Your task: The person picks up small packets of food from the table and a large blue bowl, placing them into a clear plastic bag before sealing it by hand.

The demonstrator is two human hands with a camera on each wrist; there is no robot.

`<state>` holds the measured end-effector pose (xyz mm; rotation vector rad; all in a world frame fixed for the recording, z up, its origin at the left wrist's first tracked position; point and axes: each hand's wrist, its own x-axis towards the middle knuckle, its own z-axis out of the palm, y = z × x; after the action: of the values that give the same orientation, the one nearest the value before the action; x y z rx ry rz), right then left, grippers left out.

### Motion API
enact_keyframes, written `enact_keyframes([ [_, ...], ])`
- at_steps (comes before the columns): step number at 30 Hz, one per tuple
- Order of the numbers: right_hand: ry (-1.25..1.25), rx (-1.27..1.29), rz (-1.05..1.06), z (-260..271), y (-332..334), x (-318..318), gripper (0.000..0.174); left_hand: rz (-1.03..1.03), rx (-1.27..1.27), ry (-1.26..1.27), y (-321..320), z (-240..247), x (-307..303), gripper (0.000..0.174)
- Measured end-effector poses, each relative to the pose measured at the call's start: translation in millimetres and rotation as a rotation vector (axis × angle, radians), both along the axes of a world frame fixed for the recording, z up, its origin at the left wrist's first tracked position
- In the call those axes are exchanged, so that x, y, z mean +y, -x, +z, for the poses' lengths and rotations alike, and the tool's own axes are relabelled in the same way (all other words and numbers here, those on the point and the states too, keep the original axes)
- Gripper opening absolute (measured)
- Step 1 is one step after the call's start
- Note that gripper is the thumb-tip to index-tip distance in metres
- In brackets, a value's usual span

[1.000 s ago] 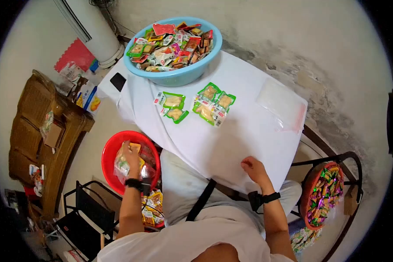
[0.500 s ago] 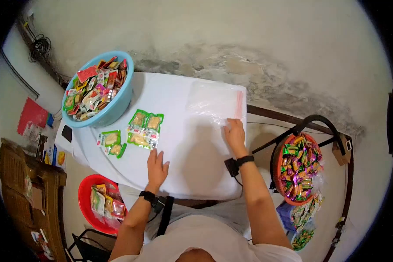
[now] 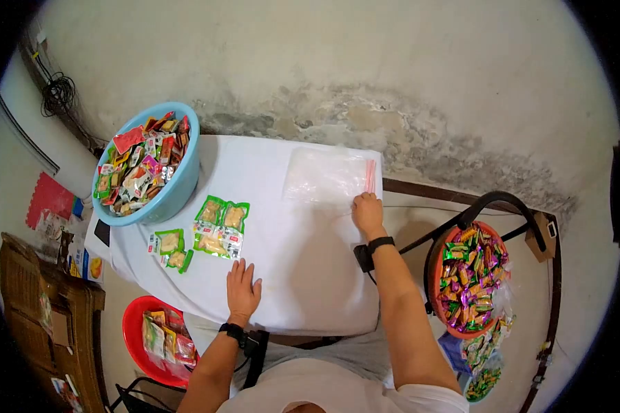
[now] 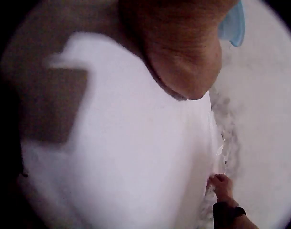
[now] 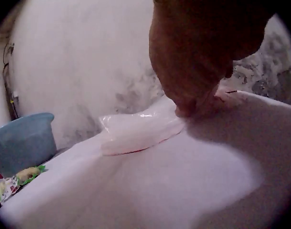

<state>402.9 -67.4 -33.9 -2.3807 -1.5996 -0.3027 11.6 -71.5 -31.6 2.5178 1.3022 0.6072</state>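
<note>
My right hand is at the near right corner of the clear plastic zip bags, which lie flat near the table's far edge. In the right wrist view its fingers pinch the edge of the bag, whose film rises in a fold beside them. My left hand rests with fingers extended on the white-covered table. Just beyond its fingertips lies a group of green-and-white snack packets. Two more such packets lie to their left.
A blue basin heaped with mixed snack packets stands at the table's left end, near a dark phone. Down left is a red basin with packaged goods. An orange-red basin of wrapped candies stands right of the table, by a black chair frame.
My left hand has left the red basin and come onto the table by the snack packets. My right hand has reached forward to the plastic bags. The head view has turned rightward.
</note>
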Motion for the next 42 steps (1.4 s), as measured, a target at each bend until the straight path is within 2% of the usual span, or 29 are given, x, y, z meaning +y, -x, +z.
enact_keyframes([
  [7,-0.034,0.134,-0.012,15.4,-2.5,-1.9,0.011,0.001,-0.001,-0.024,1.8,-2.4,-0.1,0.043],
  [9,-0.519,0.067,0.035,32.5,4.3,-6.6,0.010,-0.011,-0.016,-0.034,3.2,-3.9,0.4,0.043],
  [14,-0.543,0.182,0.084,84.5,47.6,-30.5,0.008,-0.005,-0.119,-0.046,1.5,-3.6,-0.4,0.041],
  [16,-0.523,0.265,0.123,86.2,75.5,-43.2,0.008,-0.022,-0.147,-0.079,2.3,-8.1,1.9,0.044],
  [18,-0.522,0.467,0.209,78.5,104.6,-55.2,0.008,-0.010,-0.399,0.080,-12.4,-20.9,3.3,0.047],
  [20,-0.468,0.500,0.201,69.7,138.8,-67.1,0.009,-0.020,-0.669,0.405,-38.7,-26.2,-4.8,0.046],
  [22,-0.333,0.564,0.222,55.2,163.0,-84.3,0.013,-0.055,-1.001,0.839,-61.6,-10.5,-21.1,0.030],
  [23,-0.315,0.576,0.227,45.9,172.8,-90.3,0.013,-0.033,-0.999,0.848,-62.6,1.0,-26.6,0.030],
  [25,-0.259,0.525,0.206,36.5,190.3,-98.3,0.018,0.097,-1.057,1.215,-61.9,19.7,-37.7,0.021],
  [27,-0.209,0.458,0.231,46.7,200.2,-113.0,0.022,0.142,-1.130,1.172,-56.0,7.7,-46.2,0.020],
  [29,-0.168,0.387,0.254,54.1,205.3,-124.3,0.026,0.252,-1.135,1.267,-45.8,-3.5,-46.4,0.019],
  [31,-0.170,0.306,0.437,54.5,204.5,-134.6,0.022,0.272,-1.112,1.269,-37.3,-3.4,-47.2,0.020],
  [35,-0.146,0.334,0.478,39.6,206.1,-139.0,0.017,0.334,-1.142,1.293,-32.0,6.9,-53.8,0.020],
  [38,-0.179,0.405,0.453,45.6,212.8,-138.1,0.012,0.239,-1.262,1.301,-30.2,13.1,-58.8,0.015],
  [40,-0.219,0.533,0.424,43.9,215.8,-137.6,0.012,0.186,-1.245,1.294,-26.9,10.9,-62.1,0.014],
  [42,-0.218,0.555,0.416,44.2,219.1,-139.5,0.012,0.134,-1.230,1.287,-23.0,5.3,-64.9,0.014],
])
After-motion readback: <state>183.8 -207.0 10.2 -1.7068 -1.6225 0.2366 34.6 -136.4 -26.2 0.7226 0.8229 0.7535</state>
